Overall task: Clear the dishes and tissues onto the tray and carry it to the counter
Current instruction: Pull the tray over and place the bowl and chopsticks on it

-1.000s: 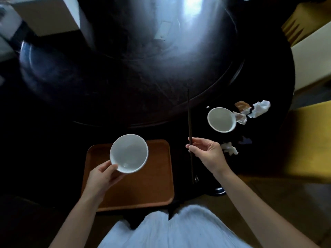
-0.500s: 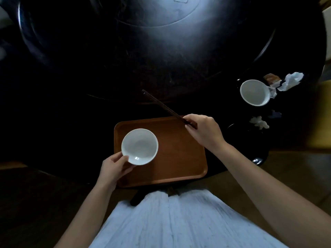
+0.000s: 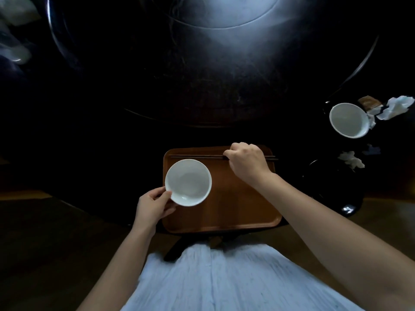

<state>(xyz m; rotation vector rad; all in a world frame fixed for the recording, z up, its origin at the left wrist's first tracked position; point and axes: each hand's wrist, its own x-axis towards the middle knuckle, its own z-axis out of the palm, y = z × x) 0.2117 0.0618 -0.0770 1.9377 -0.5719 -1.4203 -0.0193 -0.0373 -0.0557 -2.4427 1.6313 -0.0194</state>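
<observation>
A brown tray (image 3: pixel 235 205) lies on the near edge of the dark round table (image 3: pixel 202 86). My left hand (image 3: pixel 152 205) grips a white bowl (image 3: pixel 188 182) by its near rim, at the tray's left side. My right hand (image 3: pixel 246 162) is closed on dark chopsticks (image 3: pixel 197 156), which lie level along the tray's far edge. A second white bowl (image 3: pixel 348 120) sits on the table at the far right, with crumpled tissues (image 3: pixel 395 107) and a brown wrapper (image 3: pixel 369 102) beside it. Another tissue (image 3: pixel 351 159) lies nearer, right of the tray.
A black glossy dish (image 3: pixel 332 187) sits at the table's right edge, close to the tray. The raised centre disc of the table (image 3: pixel 213 30) fills the far side. My pale skirt (image 3: pixel 224 281) hangs below the tray.
My right hand has swung the chopsticks from a slant to level along the tray's far edge. My left hand has brought the bowl lower at the tray's left side.
</observation>
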